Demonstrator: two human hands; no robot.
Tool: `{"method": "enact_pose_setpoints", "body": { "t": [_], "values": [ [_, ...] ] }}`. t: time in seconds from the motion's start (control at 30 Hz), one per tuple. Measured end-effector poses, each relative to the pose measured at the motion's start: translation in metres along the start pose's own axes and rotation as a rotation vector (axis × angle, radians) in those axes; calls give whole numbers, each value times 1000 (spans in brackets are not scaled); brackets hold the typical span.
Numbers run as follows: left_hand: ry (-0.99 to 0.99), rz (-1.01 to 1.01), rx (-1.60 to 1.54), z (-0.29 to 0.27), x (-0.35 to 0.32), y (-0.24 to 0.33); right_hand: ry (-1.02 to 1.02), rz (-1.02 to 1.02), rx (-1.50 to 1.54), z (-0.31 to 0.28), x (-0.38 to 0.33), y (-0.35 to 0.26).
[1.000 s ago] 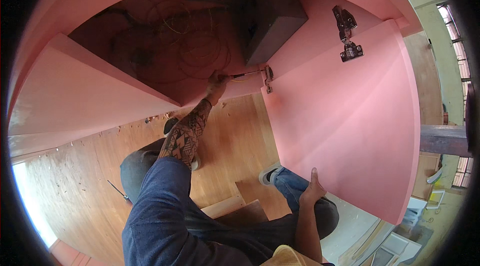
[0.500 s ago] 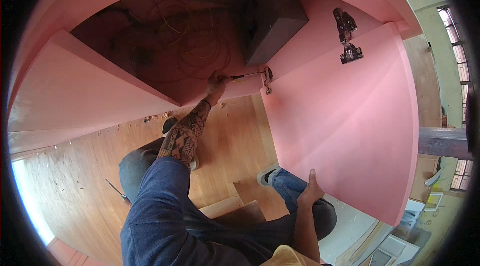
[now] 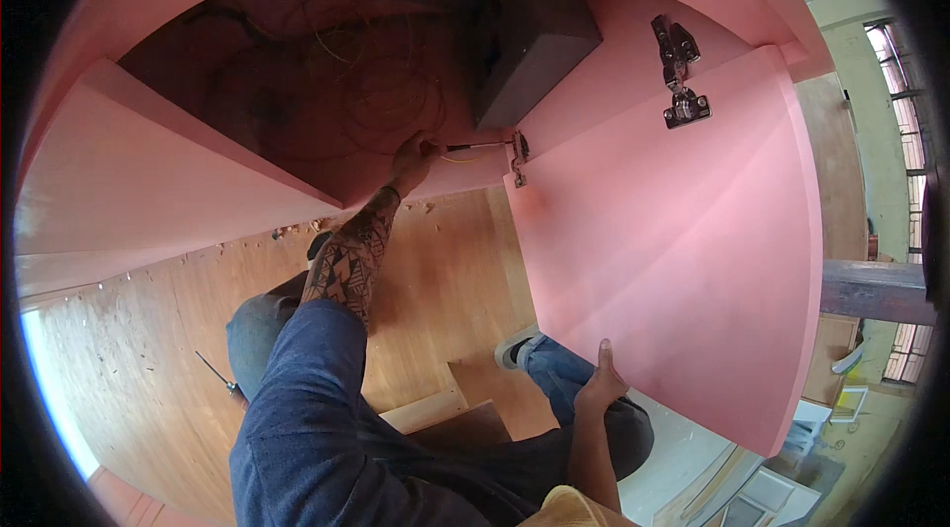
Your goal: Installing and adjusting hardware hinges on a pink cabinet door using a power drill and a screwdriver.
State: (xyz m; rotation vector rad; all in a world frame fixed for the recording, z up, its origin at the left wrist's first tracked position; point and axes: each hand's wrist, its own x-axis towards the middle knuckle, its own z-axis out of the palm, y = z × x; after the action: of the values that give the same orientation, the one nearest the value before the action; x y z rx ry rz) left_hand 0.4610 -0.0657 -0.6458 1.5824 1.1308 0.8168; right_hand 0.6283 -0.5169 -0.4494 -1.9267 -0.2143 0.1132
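Observation:
A pink cabinet door (image 3: 683, 250) stands swung out to the right, hung on two metal hinges. My left hand (image 3: 416, 159) is closed round a screwdriver (image 3: 473, 146), whose shaft reaches right to the nearer, left-hand hinge (image 3: 520, 159). Whether the tip sits in a screw is too small to tell. The other hinge (image 3: 681, 72) lies higher up and to the right, joining door and cabinet wall. My right hand (image 3: 602, 390) grips the door's lower edge, thumb up on its face and the other fingers hidden.
Inside the cabinet are a dark box (image 3: 539, 47) and loose thin wires (image 3: 346, 52). Another pink panel (image 3: 178, 171) extends on the left. On the wooden floor lie a long thin tool (image 3: 220, 376), wood shavings and a board (image 3: 426, 411). A dark beam (image 3: 876, 291) juts in behind the door.
The whole view has shifted slightly, so everything sits a little further left. My left hand keeps the screwdriver at the same hinge, and the right hand still grips the door edge.

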Motion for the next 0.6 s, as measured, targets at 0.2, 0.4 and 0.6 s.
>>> {"method": "enact_pose_setpoints", "body": {
  "t": [0.2,0.4,0.6],
  "values": [
    [-37,31,143,-25,23,-38,-33,-1,-29,25,-14,-25],
    [-230,-133,75,0,35,-12,-24,-36,-100,11,-6,-30],
    [-332,-523,-249,-24,63,-40,-60,-18,-10,17,-7,-18]
  ]
}}
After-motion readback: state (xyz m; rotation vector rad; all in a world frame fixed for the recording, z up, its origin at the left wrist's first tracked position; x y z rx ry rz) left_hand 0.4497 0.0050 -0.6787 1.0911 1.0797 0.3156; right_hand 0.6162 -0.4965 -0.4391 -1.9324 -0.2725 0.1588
